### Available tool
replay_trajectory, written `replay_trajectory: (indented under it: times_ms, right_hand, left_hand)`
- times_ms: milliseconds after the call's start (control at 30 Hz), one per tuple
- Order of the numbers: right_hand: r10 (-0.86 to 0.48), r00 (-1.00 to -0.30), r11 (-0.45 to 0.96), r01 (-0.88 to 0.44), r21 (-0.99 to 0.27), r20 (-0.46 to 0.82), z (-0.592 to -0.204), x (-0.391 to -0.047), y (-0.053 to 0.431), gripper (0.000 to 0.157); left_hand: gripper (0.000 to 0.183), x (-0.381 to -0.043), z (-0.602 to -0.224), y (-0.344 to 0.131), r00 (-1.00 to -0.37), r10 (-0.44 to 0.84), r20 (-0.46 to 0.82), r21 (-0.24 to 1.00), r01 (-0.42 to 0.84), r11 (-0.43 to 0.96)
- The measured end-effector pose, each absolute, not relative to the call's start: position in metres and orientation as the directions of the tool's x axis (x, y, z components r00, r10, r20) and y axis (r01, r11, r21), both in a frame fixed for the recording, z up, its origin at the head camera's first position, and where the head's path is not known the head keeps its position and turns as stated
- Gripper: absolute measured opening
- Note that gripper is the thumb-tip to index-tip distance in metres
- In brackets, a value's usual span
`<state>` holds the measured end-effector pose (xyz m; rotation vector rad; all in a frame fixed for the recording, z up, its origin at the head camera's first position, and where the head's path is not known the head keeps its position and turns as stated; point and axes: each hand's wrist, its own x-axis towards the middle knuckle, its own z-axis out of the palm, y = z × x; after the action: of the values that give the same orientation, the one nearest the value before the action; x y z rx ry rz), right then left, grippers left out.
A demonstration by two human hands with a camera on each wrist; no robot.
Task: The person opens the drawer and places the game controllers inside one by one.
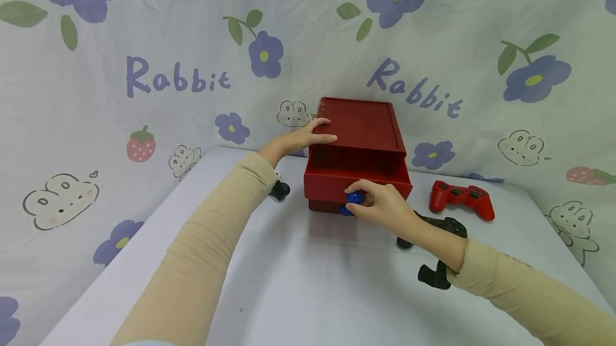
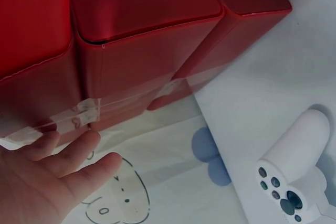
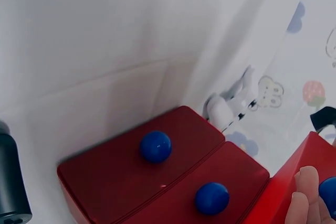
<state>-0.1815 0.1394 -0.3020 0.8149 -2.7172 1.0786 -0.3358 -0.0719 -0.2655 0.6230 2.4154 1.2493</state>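
Observation:
A red drawer cabinet (image 1: 358,121) stands against the back cloth, its top drawer (image 1: 324,188) pulled out and the inside dark. My right hand (image 1: 382,207) pinches the round blue knob (image 1: 355,197) on that drawer between thumb and fingers. A second blue knob (image 1: 344,210) shows just beneath, partly covered by the hand. In the right wrist view, two lower drawers with blue knobs (image 3: 156,147) are closed. My left hand (image 1: 308,136) rests on the cabinet's top left edge, fingers extended; its fingertips (image 2: 86,140) are beside the taped red side in the left wrist view.
To the right lies a red game controller (image 1: 462,199). A black game controller (image 1: 435,276) is partly hidden under my right forearm. Left of the cabinet, a white controller (image 2: 296,166) lies on the white table (image 1: 289,292). Patterned cloth (image 1: 183,25) hangs behind.

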Motion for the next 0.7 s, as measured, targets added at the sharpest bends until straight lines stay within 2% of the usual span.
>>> replay_trajectory:
  times_ms: [700]
  right_hand:
    - [-0.448,-0.852,0.608,-0.513,-0.607,0.272,-0.304,-0.161,0.135,0.026]
  left_hand:
    - [0.067,-0.335,-0.265,-0.073,-0.836,0.540,-0.102,0.823,0.234,0.517]
